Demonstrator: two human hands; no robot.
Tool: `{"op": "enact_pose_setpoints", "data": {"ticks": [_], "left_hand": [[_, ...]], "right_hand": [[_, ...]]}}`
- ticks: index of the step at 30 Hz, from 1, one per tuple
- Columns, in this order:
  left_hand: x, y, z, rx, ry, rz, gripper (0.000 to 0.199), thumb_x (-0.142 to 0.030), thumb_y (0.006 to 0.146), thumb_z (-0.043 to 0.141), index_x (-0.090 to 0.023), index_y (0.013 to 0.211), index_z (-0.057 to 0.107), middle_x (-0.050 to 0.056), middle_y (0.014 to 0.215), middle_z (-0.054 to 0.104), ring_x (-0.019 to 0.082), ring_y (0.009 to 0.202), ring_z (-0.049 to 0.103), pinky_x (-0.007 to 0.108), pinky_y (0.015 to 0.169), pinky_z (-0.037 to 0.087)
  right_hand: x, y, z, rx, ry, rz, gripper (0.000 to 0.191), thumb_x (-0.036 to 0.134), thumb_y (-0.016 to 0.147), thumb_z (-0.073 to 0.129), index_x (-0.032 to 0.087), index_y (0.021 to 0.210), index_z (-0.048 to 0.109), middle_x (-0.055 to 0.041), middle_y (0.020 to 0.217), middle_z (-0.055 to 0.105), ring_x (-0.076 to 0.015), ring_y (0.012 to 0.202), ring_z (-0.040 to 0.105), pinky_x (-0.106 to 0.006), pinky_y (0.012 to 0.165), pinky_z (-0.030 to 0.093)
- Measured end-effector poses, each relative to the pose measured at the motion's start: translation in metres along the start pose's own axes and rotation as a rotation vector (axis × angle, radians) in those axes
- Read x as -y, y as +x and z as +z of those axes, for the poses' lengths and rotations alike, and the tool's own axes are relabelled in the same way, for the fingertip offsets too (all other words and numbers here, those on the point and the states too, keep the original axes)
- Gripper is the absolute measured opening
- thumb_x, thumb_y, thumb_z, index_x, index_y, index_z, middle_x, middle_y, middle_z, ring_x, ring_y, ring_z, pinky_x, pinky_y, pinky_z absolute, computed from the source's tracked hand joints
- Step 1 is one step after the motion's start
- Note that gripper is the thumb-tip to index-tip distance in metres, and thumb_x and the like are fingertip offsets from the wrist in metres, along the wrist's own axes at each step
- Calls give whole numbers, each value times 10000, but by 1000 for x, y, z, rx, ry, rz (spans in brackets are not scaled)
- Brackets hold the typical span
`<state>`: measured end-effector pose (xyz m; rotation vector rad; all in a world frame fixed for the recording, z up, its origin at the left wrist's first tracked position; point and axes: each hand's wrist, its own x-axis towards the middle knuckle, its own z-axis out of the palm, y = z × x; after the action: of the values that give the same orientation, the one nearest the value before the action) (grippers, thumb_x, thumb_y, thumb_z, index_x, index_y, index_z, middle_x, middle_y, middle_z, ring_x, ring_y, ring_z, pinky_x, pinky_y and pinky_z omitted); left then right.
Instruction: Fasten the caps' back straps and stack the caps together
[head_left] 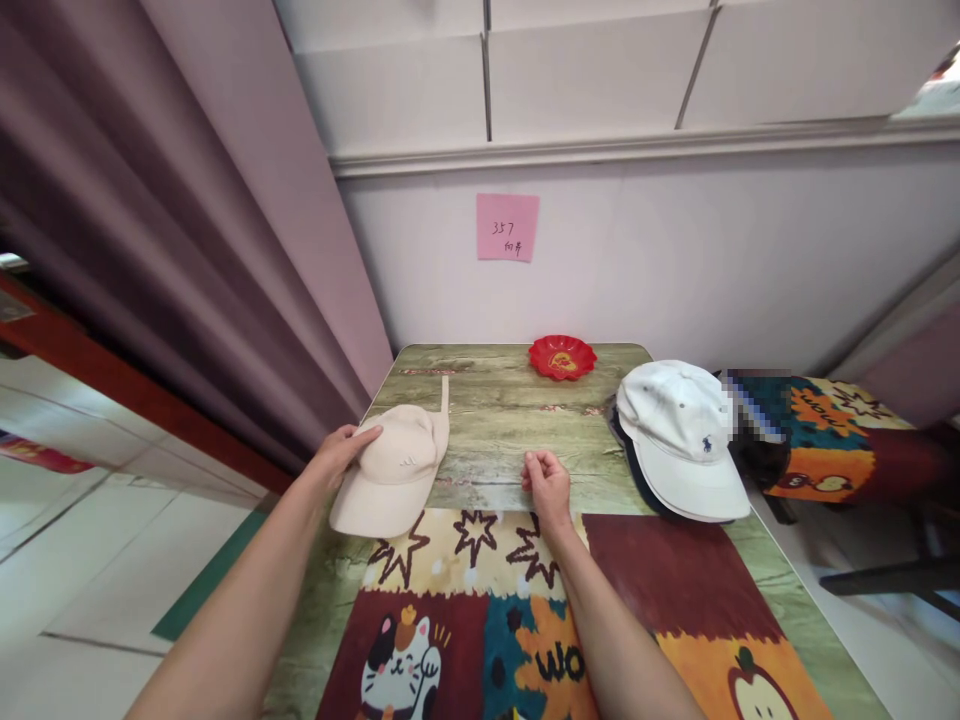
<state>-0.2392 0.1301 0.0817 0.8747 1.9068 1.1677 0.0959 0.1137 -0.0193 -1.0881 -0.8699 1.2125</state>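
Note:
A pale beige baseball cap (397, 460) with a small logo rests at the left side of the table, its brim toward me and its strap end sticking up at the back. My left hand (341, 455) grips the cap's left side, one finger lying over the crown; the other fingers are partly hidden. Over the middle of the table, my right hand (547, 482) is loosely curled with nothing visible in it. To its right sits a white baseball cap (671, 410) with a dark blue emblem, stacked on darker caps (637, 465) that show only at their edges.
A red scalloped dish (562, 358) stands at the table's back near the wall. A colourful patterned mat (637, 555) covers the table's front. A pink note (508, 228) sticks to the wall. Mauve curtains (247, 200) hang at left; a bench with a patterned cover (847, 440) stands at right.

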Motion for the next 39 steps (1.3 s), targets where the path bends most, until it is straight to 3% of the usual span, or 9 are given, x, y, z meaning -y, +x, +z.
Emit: {"op": "enact_pose_setpoints", "data": {"ticks": [4,8,11,14,17,21,26,33,39], "left_hand": [[-19,-21,12,228,-123,-5,438,-390,428,884,-168,632,567,15,641,602,156,598,560,266,540,460],[-41,-54,33,425,-191,119,410,-380,517,872,-180,629,533,5,688,583,142,612,529,242,532,416],[-57,-82,49,509,-230,257,378,-377,598,844,-182,652,525,39,888,639,161,727,572,240,581,430],[-67,-104,63,560,-239,342,360,-340,624,842,-174,638,522,46,995,651,171,823,605,234,640,453],[-71,-118,75,651,-269,259,362,-358,646,838,-211,900,626,48,979,688,185,773,651,254,621,481],[-72,-127,88,763,-328,34,776,-397,671,826,-261,1360,494,106,1063,728,253,879,705,326,709,542],[-75,-125,94,1029,-270,-112,475,-347,623,851,-135,1026,717,156,987,738,252,830,700,323,751,539],[-89,-123,99,907,-204,10,282,-354,671,804,-171,852,688,54,765,668,162,629,593,273,611,476],[-113,-116,112,505,-122,557,274,-429,745,711,-185,841,634,21,802,619,173,754,565,272,708,468]], "right_hand": [[5,-5,4,111,38,85,435,600,739,702,181,753,586,3,667,643,-118,539,602,-233,531,512],[12,-9,4,249,80,226,439,596,762,698,185,911,656,-78,939,728,-189,836,712,-311,737,583],[28,-9,-3,402,194,383,568,709,825,542,215,1080,662,-90,997,744,-220,879,720,-362,754,586],[52,-9,-12,431,337,362,602,729,800,552,231,1117,672,-87,978,766,-265,891,722,-386,717,589],[77,-8,-21,337,385,242,459,537,699,769,214,1021,711,-73,947,780,-290,916,723,-391,771,585],[100,-6,-31,311,399,131,391,455,685,789,217,987,719,-69,946,780,-302,959,720,-424,841,575],[119,-5,-47,245,383,62,385,487,672,787,215,931,705,-70,960,776,-299,966,718,-432,881,569],[136,-10,-65,320,299,58,461,536,673,791,204,985,726,-79,978,771,-291,957,713,-413,883,560],[130,-6,-57,125,157,-176,325,353,680,833,219,964,751,-49,976,774,-253,909,704,-398,880,548]]}}
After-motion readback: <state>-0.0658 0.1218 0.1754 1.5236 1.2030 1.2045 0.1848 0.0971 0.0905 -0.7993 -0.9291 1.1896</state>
